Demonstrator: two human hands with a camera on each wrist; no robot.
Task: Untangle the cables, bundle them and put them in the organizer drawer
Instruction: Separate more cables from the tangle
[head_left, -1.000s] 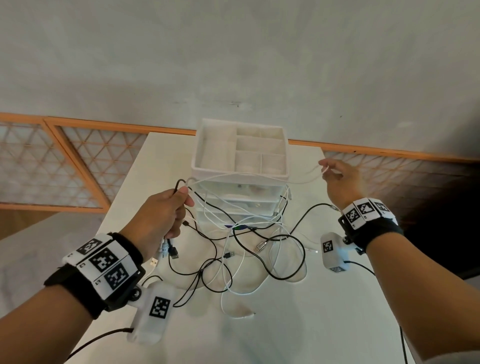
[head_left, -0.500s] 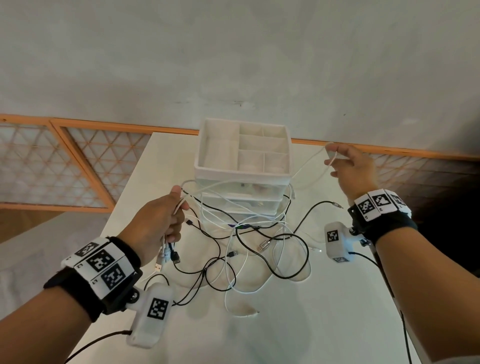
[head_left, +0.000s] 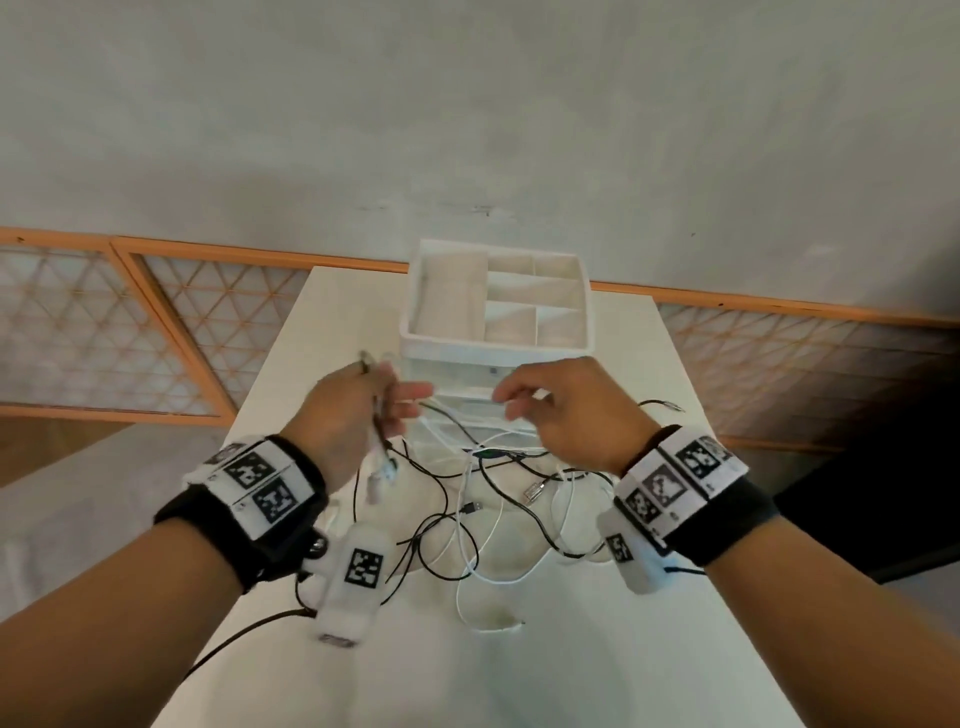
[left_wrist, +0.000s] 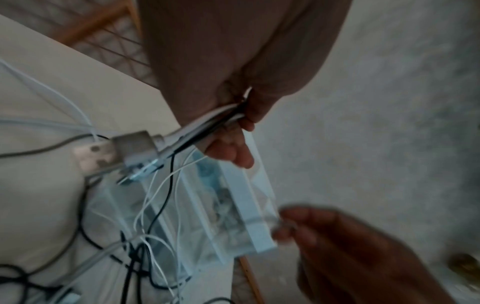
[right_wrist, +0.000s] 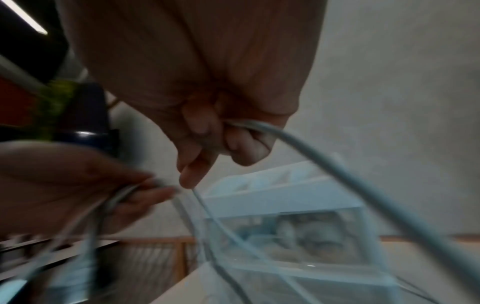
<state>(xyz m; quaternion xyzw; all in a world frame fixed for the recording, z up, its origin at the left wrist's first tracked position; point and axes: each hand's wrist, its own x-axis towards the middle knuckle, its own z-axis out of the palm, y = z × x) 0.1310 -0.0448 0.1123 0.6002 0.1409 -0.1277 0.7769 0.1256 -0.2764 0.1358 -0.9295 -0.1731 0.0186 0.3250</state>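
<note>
On a white rectangular table (head_left: 613, 649) against a grey plaster wall (head_left: 467, 104), the left hand (head_left: 353, 415) and right hand (head_left: 566, 410) each grip strands of the tangled black and white cables (head_left: 483, 514).

A white table (head_left: 649, 649) stands against a grey wall (head_left: 467, 104) with orange-framed lattice panels (head_left: 171, 332).

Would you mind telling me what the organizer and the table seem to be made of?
Organizer: probably plastic. The top tray is opaque matte white, and the drawers below are see-through, with their contents faintly visible.
Table: smooth white top, perhaps laminate or painted board; it shows soft shadows and no grain.
</note>
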